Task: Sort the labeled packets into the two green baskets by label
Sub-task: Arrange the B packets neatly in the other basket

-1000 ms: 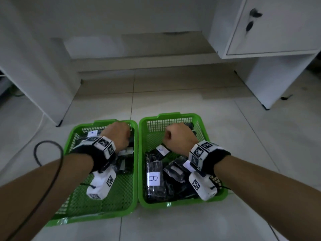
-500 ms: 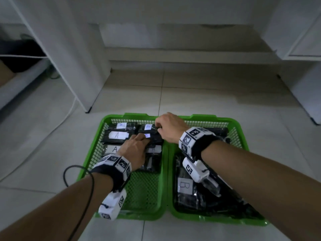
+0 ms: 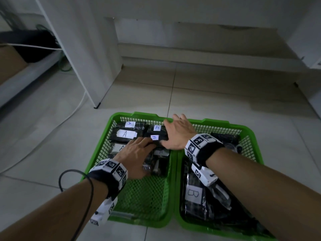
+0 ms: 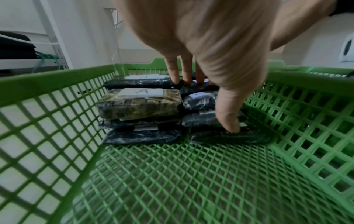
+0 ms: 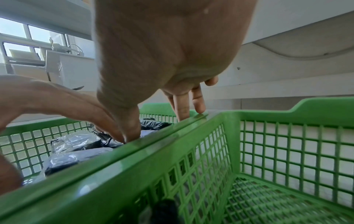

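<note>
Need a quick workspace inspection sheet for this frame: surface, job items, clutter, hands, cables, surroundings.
Surface: pale tiled floor; both baskets stand on it side by side.
Job's things: left green basket holds dark packets labelled A, packed at its far end, near end bare mesh. Right green basket holds dark packets, one labelled B.
Clutter: nothing seen.
Grippers: left hand lies with straight fingers on the A packets; right hand reaches across into the left basket, fingers spread on the packets by the shared rim.
Cables: black cable loops by the left forearm; white cable runs along the floor.
Surroundings: white desk panel, white wall behind.
</note>
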Demonstrator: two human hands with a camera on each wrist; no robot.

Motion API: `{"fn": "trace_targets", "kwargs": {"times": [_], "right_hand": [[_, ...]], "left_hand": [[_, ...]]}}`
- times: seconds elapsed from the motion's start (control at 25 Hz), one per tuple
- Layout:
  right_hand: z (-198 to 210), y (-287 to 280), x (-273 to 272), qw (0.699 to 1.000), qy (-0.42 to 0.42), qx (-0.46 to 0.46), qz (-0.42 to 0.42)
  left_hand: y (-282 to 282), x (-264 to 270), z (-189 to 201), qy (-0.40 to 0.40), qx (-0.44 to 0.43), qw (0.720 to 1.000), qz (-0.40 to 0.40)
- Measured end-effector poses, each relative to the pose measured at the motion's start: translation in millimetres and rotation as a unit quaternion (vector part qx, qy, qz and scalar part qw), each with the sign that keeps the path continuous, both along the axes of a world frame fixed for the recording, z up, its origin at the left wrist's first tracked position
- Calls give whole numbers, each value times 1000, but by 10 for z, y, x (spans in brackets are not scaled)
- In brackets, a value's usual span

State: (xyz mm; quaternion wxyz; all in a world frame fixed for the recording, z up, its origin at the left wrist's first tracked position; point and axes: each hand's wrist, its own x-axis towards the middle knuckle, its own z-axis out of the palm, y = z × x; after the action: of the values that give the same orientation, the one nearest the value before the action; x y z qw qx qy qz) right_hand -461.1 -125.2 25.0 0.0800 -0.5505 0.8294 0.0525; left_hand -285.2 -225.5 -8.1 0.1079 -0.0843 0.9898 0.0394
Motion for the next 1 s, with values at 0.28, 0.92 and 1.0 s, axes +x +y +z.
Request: {"fn": "trace_targets", "kwargs": {"times": [0.28,0.92,1.0], "right_hand": [[-24,17,32,999,22,20,24],[-29,228,-3,994,-47,-97,9],[-18,292,-35,992,-65,-111,-7]], "left_hand": [[-14,-47,-67,33,-43,999,-4],[33,-80,-12,19,-91,995,-17],[126,-114,59,42,-75,996,-21]]}}
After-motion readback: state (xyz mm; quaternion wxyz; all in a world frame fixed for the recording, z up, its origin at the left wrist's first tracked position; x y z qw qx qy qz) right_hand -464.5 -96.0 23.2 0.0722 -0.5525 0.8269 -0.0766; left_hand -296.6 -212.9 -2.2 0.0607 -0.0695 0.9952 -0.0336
